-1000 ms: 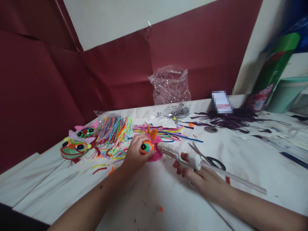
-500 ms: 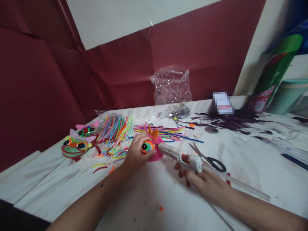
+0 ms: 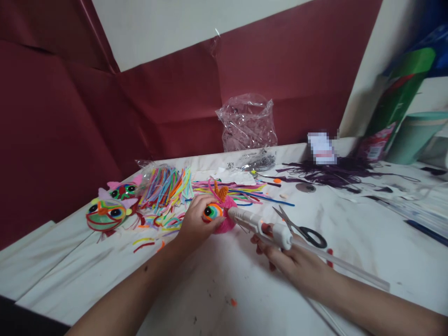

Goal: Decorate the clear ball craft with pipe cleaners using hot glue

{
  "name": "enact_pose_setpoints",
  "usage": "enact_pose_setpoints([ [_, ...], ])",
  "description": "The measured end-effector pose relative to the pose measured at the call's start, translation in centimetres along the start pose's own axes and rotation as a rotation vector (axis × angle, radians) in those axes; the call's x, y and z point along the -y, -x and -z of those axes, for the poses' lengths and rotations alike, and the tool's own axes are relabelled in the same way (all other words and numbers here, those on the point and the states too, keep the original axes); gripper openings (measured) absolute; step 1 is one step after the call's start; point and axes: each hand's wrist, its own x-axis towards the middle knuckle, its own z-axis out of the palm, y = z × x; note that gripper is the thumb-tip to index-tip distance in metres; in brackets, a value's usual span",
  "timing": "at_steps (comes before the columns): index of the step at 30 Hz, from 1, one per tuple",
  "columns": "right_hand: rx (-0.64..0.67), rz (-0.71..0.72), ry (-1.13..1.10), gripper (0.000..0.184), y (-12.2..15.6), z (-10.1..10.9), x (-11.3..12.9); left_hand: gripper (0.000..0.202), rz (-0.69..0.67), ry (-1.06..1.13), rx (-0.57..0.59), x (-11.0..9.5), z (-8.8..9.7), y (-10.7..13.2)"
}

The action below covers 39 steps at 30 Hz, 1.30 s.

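Observation:
My left hand (image 3: 199, 218) is closed around a pink pipe-cleaner figure (image 3: 229, 219) with a large rainbow-ringed eye and an orange horn-like piece on top. Wrapped in the fingers of my right hand (image 3: 276, 249) is a white glue gun (image 3: 259, 225), a long clear glue stick coming out of its back end. The gun's nozzle points at the right side of the pink figure, touching it or very close; I cannot tell which. Black-handled scissors (image 3: 310, 235) lie open just beyond my right hand.
Two finished-looking animal faces (image 3: 108, 214) sit at the left. Colourful pipe cleaners (image 3: 168, 186) are heaped behind my left hand. A clear plastic bag (image 3: 248, 123) stands at the back. Dark purple strands (image 3: 336, 175) spread at the right, near a green cup (image 3: 415, 137).
The whole view has shifted slightly. Both hands, the pink figure and the glue gun keep nearly the same positions relative to each other.

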Motion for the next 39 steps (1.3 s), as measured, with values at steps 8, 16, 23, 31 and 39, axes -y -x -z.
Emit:
enact_pose_setpoints([
  [8,-0.009,-0.106,0.052,0.033,0.3,-0.1,-0.3,0.029,-0.026,-0.007,0.006,0.0,0.0,-0.1],
  [16,0.055,-0.068,0.011,0.029,0.2,0.0,-0.3,0.028,-0.032,0.004,0.014,0.0,-0.1,0.0],
  [23,0.035,-0.134,0.036,0.036,0.3,-0.1,-1.1,0.03,-0.034,0.019,0.019,0.0,0.0,0.0],
  [31,0.073,-0.155,-0.021,0.03,0.1,-0.2,-0.4,0.029,-0.039,0.025,0.014,0.0,0.0,0.0],
  [39,0.048,-0.107,-0.052,0.024,0.3,0.0,0.0,0.031,-0.03,0.025,0.021,0.0,0.0,0.0],
])
